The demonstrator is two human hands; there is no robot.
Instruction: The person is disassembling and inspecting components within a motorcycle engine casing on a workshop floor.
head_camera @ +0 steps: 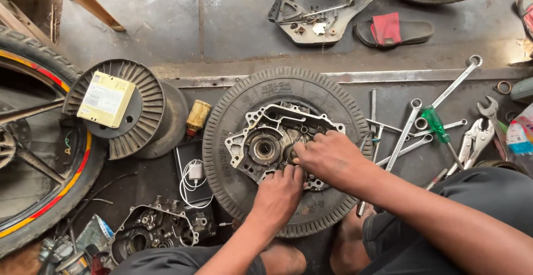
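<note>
From the head view, both hands met on a grey cast-metal engine case half [272, 142] lying inside a black rubber tyre [233, 114] on the floor; the left hand [279, 193] pressed its near edge, fingers curled; the right hand [327, 155] pinched something small at the centre, too hidden to tell what; beyond the right wrist lay steel spanners [411, 125] and a green-handled screwdriver [436, 125].

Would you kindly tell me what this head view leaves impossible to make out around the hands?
- Part under the right hand: covered by its fingers.
- Lower edge of the engine casing: hidden by the left hand.
- Second casing: partly cut off by the knee.
</note>
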